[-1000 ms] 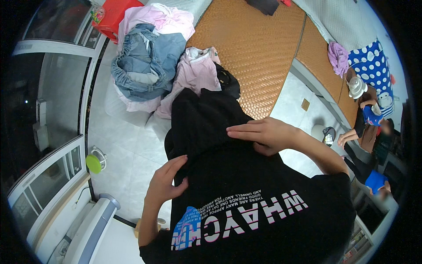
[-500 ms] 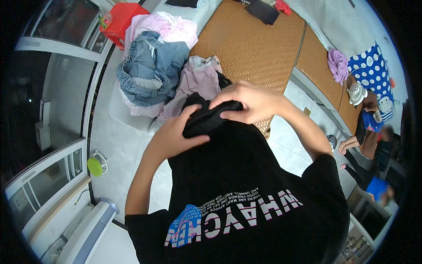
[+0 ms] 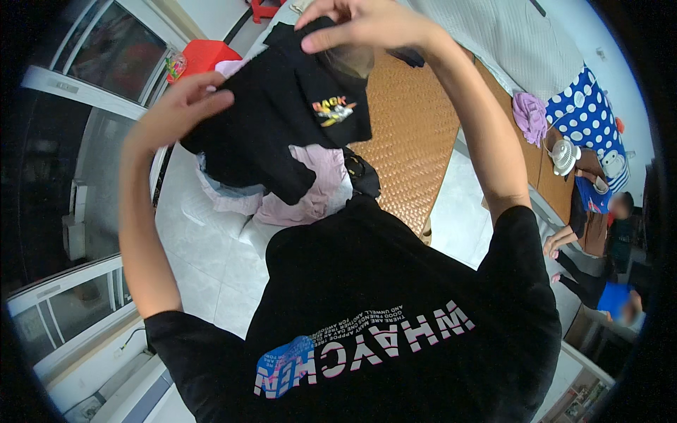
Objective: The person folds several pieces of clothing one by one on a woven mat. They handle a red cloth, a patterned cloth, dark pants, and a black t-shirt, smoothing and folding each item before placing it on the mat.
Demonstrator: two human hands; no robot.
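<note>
A black garment (image 3: 261, 113) with a small colourful print hangs spread out between my two hands, over the clothes on the low bed. My right hand (image 3: 370, 25) pinches its upper edge at the far side, thumb in front. At its left edge my left hand (image 3: 176, 109) grips the cloth, the thumb lying over it and some fingers partly hidden. Below the garment shows a pale pink striped piece of clothing (image 3: 317, 173), with a black item (image 3: 363, 180) beside it. Blue denim (image 3: 222, 180) peeks out at the left, mostly covered.
A woven mat (image 3: 416, 127) covers the bed. A red plastic stool (image 3: 211, 56) stands at the far left by the glass doors. To the right are a purple cloth (image 3: 529, 116), a white fan (image 3: 564, 156), a polka-dot pillow (image 3: 582, 106) and two people.
The black garment, bunched up near my body before, has been lifted away and opened out. My hands have moved farther forward and apart, the left one leftward.
</note>
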